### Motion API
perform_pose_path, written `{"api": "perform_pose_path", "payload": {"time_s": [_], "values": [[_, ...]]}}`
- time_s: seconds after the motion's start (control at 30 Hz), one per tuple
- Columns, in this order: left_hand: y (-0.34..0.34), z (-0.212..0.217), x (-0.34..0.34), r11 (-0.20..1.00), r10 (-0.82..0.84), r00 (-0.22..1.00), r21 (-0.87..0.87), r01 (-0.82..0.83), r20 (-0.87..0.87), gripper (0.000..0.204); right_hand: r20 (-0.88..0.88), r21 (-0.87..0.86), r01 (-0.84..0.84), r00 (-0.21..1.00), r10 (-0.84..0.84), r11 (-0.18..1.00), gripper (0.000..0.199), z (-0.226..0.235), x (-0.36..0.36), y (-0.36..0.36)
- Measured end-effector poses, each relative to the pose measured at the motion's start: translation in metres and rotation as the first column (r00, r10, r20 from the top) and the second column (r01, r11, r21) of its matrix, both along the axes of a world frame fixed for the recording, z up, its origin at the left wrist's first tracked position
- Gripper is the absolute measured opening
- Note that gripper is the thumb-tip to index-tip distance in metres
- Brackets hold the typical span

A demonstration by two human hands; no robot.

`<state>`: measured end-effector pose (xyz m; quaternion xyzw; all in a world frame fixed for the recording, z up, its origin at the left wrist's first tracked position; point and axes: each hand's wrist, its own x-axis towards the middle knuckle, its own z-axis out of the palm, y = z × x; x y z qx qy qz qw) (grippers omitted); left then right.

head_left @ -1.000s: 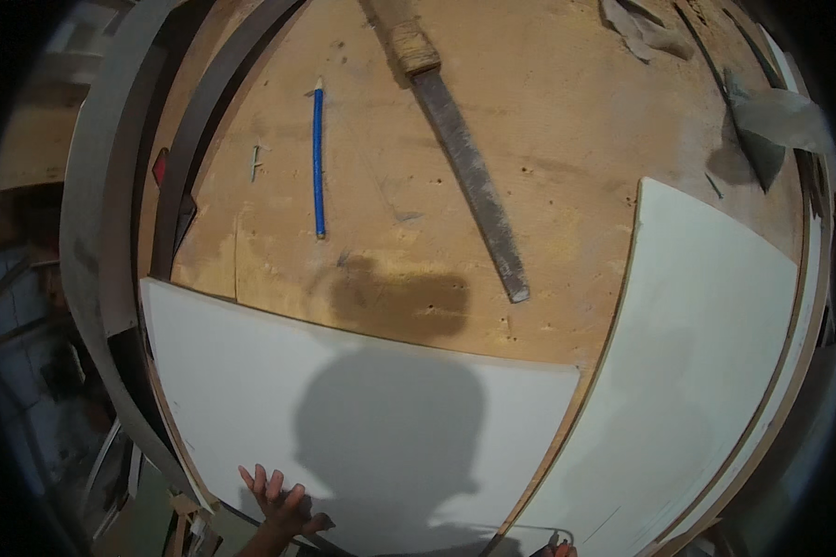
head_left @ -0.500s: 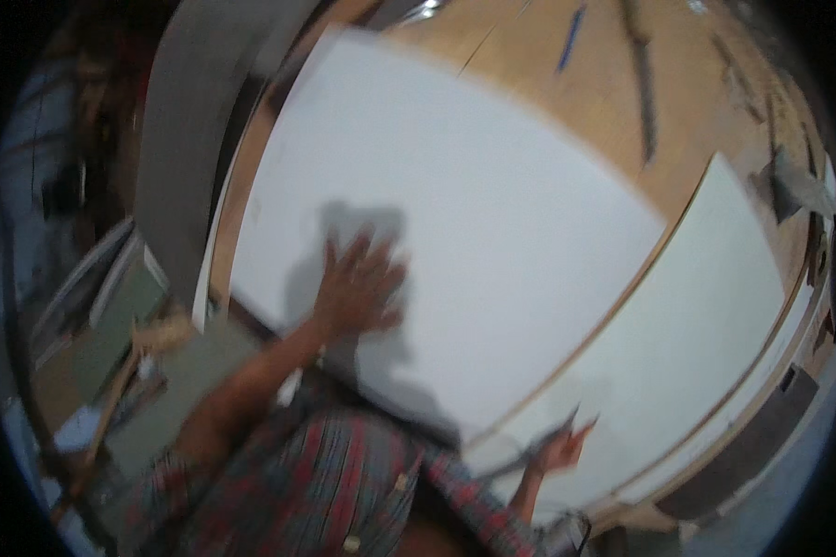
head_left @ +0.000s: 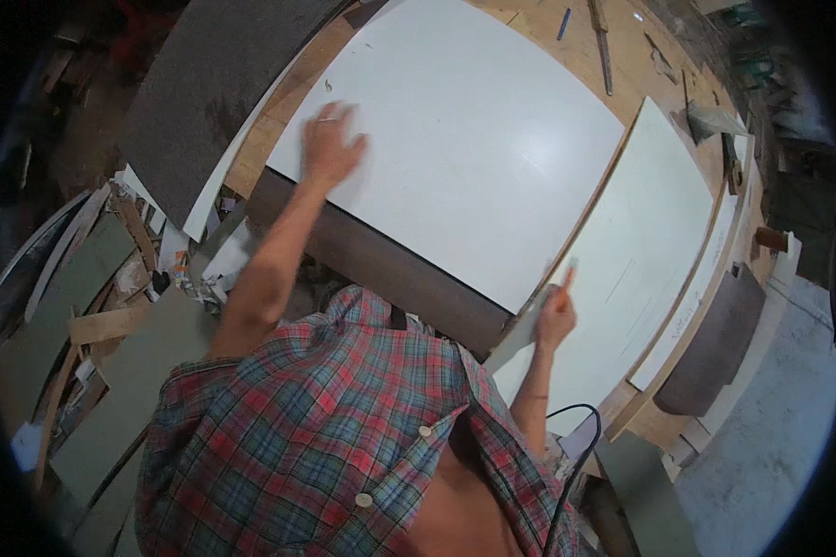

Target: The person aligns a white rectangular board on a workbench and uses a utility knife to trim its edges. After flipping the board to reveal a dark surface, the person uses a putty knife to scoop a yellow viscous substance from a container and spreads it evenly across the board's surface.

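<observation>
Head view: a large white laminate sheet (head_left: pixel 455 158) is steadied on a plywood workbench (head_left: pixel 664 422) by two bare hands.

The sheet fills the upper middle of the frame, lying flat over the bench. The left hand (head_left: pixel 330 148) is laid palm-down with fingers spread near its left corner, pressing rather than gripping. The right hand (head_left: pixel 555 316), at centre right, is closed on the sheet's lower right corner, with one finger raised. The sheet is judged thin, light, glossy and slippery, stiff enough to lie flat yet liable to flex or chip at corners; it is best taken at two edges set well apart. A second white panel (head_left: pixel 650 241) lies just beside it at the right. A saw (head_left: pixel 604 46) and blue pencil (head_left: pixel 564 23) rest at the top; offcuts (head_left: pixel 111 278) are heaped at the left.
</observation>
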<state>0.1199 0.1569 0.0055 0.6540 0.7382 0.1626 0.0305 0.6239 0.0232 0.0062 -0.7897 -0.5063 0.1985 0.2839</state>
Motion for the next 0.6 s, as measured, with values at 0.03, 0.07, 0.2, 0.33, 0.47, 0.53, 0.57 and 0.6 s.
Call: {"api": "perform_pose_path", "payload": {"time_s": [0.03, 0.07, 0.2, 0.33, 0.47, 0.53, 0.57, 0.6], "values": [[-0.02, -0.002, -0.03, 0.993, 0.116, 0.993, 0.011, -0.116, 0.013, 0.063, 0.005, -0.109, 0.019, 1.0, -0.018, 0.994, 0.027, 0.006, -0.016, -0.012], [-0.045, -0.009, -0.056, 0.963, 0.269, 0.963, -0.034, -0.268, 0.014, 0.066, -0.037, -0.072, 0.016, 0.999, -0.019, 0.997, 0.027, 0.007, -0.026, -0.024], [-0.094, 0.002, -0.09, 0.882, 0.46, 0.876, -0.191, -0.431, 0.147, 0.063, -0.074, -0.057, -0.011, 0.997, 0.006, 0.998, 0.028, 0.014, -0.047, -0.05], [-0.091, -0.006, -0.106, 0.869, 0.475, 0.858, -0.256, -0.423, 0.194, 0.054, -0.103, -0.143, -0.078, 0.993, 0.063, 0.987, 0.027, 0.011, -0.04, -0.052], [-0.093, -0.011, -0.123, 0.913, 0.407, 0.797, -0.213, -0.347, 0.447, 0.044, -0.174, -0.126, -0.115, 0.98, 0.092, 0.985, 0.027, 0.009, -0.033, -0.048], [-0.094, -0.012, -0.128, 0.916, 0.402, 0.79, -0.206, -0.345, 0.462, 0.041, -0.226, -0.135, -0.124, 0.97, 0.091, 0.983, 0.027, 0.006, -0.028, -0.049], [-0.093, -0.013, -0.129, 0.916, 0.4, 0.786, -0.21, -0.341, 0.471, 0.04, -0.252, -0.136, -0.126, 0.964, 0.089, 0.983, 0.027, 0.004, -0.026, -0.047], [-0.092, -0.013, -0.13, 0.917, 0.399, 0.782, -0.213, -0.338, 0.479, 0.04, -0.269, -0.116, -0.137, 0.958, 0.102, 0.984, 0.027, 0.001, -0.025, -0.047]]}}
